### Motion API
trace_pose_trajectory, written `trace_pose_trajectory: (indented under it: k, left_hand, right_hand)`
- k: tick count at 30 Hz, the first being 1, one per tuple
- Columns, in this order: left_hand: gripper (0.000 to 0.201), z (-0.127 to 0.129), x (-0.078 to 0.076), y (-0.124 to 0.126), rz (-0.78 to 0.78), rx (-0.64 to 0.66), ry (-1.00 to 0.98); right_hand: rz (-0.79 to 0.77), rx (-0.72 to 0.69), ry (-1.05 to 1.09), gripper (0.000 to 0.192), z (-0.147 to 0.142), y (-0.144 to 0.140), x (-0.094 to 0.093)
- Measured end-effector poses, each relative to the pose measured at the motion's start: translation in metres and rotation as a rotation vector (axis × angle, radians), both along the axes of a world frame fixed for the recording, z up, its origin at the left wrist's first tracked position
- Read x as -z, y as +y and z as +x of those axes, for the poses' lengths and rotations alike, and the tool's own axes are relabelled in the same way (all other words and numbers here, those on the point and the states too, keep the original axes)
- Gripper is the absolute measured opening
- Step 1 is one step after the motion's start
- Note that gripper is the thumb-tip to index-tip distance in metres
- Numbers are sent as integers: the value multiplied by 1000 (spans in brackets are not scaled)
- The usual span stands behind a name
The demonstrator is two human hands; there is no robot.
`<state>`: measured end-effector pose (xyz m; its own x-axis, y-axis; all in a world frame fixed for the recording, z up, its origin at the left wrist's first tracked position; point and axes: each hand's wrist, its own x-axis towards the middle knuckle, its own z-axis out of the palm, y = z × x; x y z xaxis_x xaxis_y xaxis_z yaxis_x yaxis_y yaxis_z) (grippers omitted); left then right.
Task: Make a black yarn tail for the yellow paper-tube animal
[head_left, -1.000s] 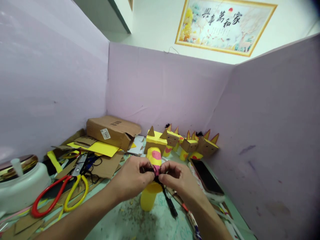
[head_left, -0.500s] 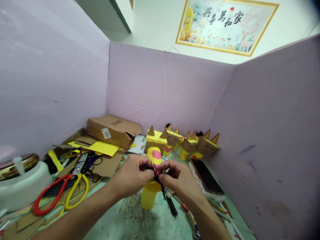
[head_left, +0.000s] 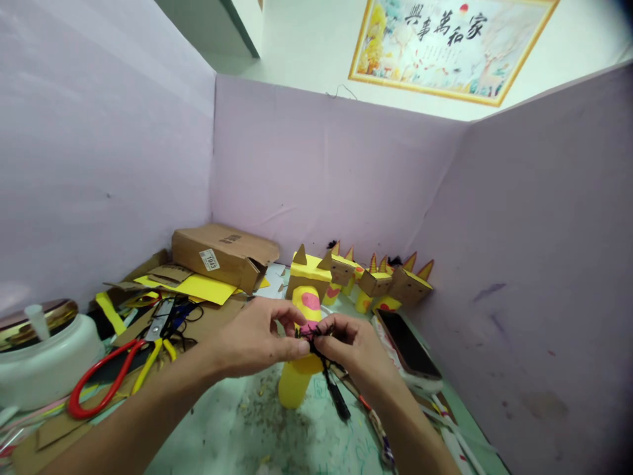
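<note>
Head view is showing me the left hand [head_left: 257,340] and right hand [head_left: 353,346] pinching a black-and-pink tuft [head_left: 310,332] between them, over a yellow tube [head_left: 297,377] leaning lengthwise away from me on the littered green bench [head_left: 277,435], lilac partition walls [head_left: 316,171] enclosing it

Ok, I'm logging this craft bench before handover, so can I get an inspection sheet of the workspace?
Surface: pale green tabletop, speckled with scraps.
Job's things: black yarn tuft with pink piece pinched between both hands, in front of a yellow tube figure.
Clutter: red and yellow scissors, cardboard box, yellow paper sheet, white pot, row of cardboard animal figures, phone, black pen.
Hands: left hand and right hand both pinch the tuft.
Cables: black cord by the scissors.
Surroundings: lilac partition walls, framed calligraphy picture.
</note>
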<state>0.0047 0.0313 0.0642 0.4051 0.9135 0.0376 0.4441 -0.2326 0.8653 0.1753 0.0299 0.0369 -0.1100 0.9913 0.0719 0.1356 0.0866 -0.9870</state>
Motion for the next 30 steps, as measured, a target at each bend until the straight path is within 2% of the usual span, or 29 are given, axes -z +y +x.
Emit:
trace_pose_trajectory:
  k: [7,12,19,23,30]
  left_hand:
    - [15,9,15,2,14,-91,-159]
    - [11,14,12,-3,-21,-126,-207]
    - [11,15,10,-2,11,-199,-239]
    - [10,12,9,0,47,-229,-195]
    - [11,10,13,0,132,-209,15]
  right_hand:
    - [39,-20,10,14,0,-1,-1]
    - [107,-70,-31,17,0,-5,-3]
    - [51,32,-30,13,-2,-4,-2]
    - [-21,91,52,12,-3,-4,-8]
    - [3,49,161,10,-3,-4,-6]
